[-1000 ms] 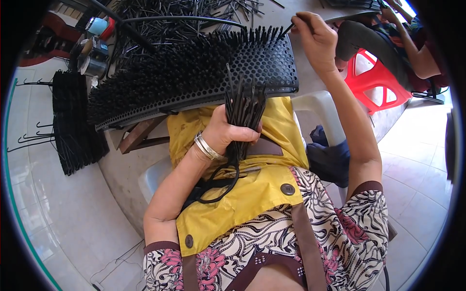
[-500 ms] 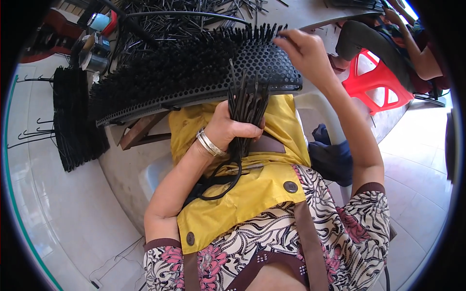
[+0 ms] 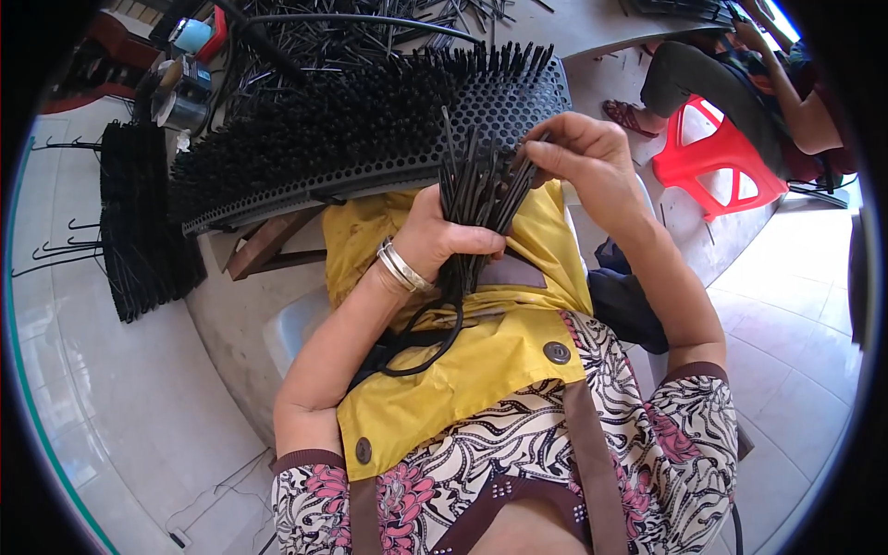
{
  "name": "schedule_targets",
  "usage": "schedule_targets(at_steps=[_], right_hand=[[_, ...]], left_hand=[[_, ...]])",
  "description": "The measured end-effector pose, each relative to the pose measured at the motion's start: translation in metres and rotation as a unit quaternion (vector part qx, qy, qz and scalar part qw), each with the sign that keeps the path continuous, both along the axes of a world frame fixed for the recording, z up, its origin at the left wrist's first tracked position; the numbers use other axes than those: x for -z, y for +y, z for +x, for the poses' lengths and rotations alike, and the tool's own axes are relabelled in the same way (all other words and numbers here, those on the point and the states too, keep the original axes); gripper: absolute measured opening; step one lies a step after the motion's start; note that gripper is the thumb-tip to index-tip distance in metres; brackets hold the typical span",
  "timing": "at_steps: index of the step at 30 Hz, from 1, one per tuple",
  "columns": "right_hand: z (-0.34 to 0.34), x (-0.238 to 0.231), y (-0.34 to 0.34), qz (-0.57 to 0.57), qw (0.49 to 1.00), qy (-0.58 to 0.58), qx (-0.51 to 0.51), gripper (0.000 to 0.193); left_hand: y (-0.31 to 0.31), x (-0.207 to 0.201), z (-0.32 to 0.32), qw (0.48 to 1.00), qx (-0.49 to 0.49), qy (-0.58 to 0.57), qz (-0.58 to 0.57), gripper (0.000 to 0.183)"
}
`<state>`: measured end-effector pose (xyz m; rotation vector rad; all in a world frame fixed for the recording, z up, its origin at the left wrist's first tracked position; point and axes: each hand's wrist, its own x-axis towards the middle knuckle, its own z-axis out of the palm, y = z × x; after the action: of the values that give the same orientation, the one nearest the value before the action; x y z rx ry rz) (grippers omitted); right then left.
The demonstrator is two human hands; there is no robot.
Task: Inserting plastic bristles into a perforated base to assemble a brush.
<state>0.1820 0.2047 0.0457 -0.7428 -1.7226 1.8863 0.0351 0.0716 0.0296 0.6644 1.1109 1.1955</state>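
Above the yellow apron (image 3: 462, 351), the left hand (image 3: 439, 238) is closed around a bundle of black sticks (image 3: 474, 190). The right hand (image 3: 583, 162) pinches the bundle at its upper right end. Just beyond, the perforated panel (image 3: 513, 106) carries upright sticks (image 3: 324, 139), leaving holes bare toward its right edge. Farther, loose sticks (image 3: 338, 60) lie heaped.

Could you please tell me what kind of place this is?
It looks like a small workshop for handwork, though I cannot be certain. A black board with many holes is mostly filled with upright black sticks, more loose sticks lie heaped behind it, and another person sits nearby.
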Motion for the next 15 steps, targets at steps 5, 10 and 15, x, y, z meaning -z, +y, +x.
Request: schedule_targets(at_steps=[5, 10, 15], right_hand=[[0.004, 0.001, -0.007, -0.133, 0.989, 0.064, 0.026, 0.014], [0.003, -0.007, -0.022, -0.086, 0.993, 0.057, 0.055, 0.016], [0.004, -0.003, -0.035, -0.038, 0.993, 0.088, 0.068, 0.017]], left_hand=[[0.0, -0.001, 0.002, 1.0, -0.024, 0.005, -0.001, 0.027], [0.001, -0.005, 0.007, 0.998, -0.043, 0.042, -0.003, 0.026], [0.002, -0.014, 0.011, 0.994, -0.058, 0.093, 0.009, 0.031]])
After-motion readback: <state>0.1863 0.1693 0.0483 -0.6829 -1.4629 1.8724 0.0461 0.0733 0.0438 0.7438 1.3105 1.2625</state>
